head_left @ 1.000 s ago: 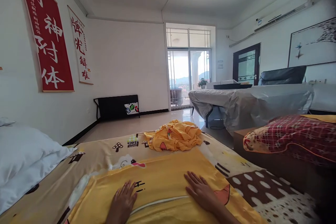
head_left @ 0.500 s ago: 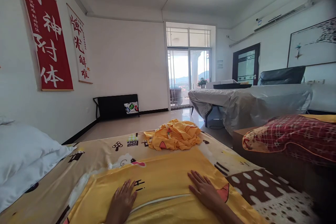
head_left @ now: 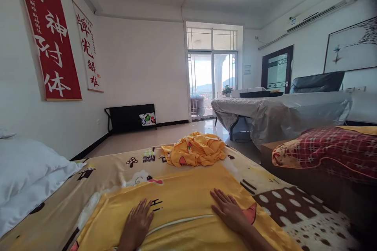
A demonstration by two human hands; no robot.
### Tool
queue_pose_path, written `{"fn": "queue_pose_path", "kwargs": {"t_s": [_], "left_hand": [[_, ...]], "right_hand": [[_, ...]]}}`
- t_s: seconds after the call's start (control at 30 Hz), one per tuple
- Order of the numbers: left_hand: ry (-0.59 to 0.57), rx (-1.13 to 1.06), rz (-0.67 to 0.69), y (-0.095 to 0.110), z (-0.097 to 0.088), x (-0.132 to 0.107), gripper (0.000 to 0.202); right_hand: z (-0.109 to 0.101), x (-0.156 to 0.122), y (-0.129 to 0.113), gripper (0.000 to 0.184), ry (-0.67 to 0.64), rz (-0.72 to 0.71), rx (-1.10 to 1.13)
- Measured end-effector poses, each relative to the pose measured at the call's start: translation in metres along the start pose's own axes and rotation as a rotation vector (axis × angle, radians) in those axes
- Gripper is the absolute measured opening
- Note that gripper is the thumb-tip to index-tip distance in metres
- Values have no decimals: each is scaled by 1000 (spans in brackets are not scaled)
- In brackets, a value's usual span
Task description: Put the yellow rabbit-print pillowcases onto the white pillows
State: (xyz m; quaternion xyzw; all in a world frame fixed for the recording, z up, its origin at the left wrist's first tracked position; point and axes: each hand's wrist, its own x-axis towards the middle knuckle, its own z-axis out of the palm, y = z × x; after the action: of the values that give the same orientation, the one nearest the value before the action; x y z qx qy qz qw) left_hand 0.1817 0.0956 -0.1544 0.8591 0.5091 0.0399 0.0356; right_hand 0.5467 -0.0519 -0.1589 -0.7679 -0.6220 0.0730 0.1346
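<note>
A yellow cloth [head_left: 182,200] lies spread flat on the patterned bed sheet [head_left: 118,168] in front of me. My left hand [head_left: 137,225] rests flat on it with fingers stretched out, at the lower middle. My right hand [head_left: 229,211] lies flat on the same cloth a little to the right, fingers spread, beside an orange print. Farther away on the bed sits a crumpled heap of yellow fabric [head_left: 196,153].
A white pillow [head_left: 26,176] lies at the left edge of the bed. A red checked cushion [head_left: 326,151] sits on a brown unit at the right. Beyond stand a plastic-covered table [head_left: 279,111], a black low rack [head_left: 131,117] and a glass balcony door [head_left: 212,82].
Both hands stay flat on the yellow cloth. The view has tilted slightly, so everything sits a little lower or shifted in the picture.
</note>
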Motion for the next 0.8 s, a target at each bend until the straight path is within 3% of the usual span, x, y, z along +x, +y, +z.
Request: {"fn": "queue_pose_path", "kwargs": {"t_s": [0.3,0.43,0.53,0.63,0.73,0.8], "left_hand": [[53,-67,12,-8,11,6,55],[261,-192,18,-21,17,5,55],[421,-251,57,-22,12,-10,55],[344,-226,142,-23,9,-41,55],[136,-162,123,-38,14,-89,54],[28,-107,56,-57,21,-129,49]], "right_hand": [[2,0,1,69,31,-1,7],[-1,-1,-2,62,74,-6,-8],[-4,-5,-8,55,170,-8,-57],[-5,-22,-14,51,261,-99,-94],[-1,-60,-8,53,165,-219,-27],[4,-95,10,54,74,-198,15]]}}
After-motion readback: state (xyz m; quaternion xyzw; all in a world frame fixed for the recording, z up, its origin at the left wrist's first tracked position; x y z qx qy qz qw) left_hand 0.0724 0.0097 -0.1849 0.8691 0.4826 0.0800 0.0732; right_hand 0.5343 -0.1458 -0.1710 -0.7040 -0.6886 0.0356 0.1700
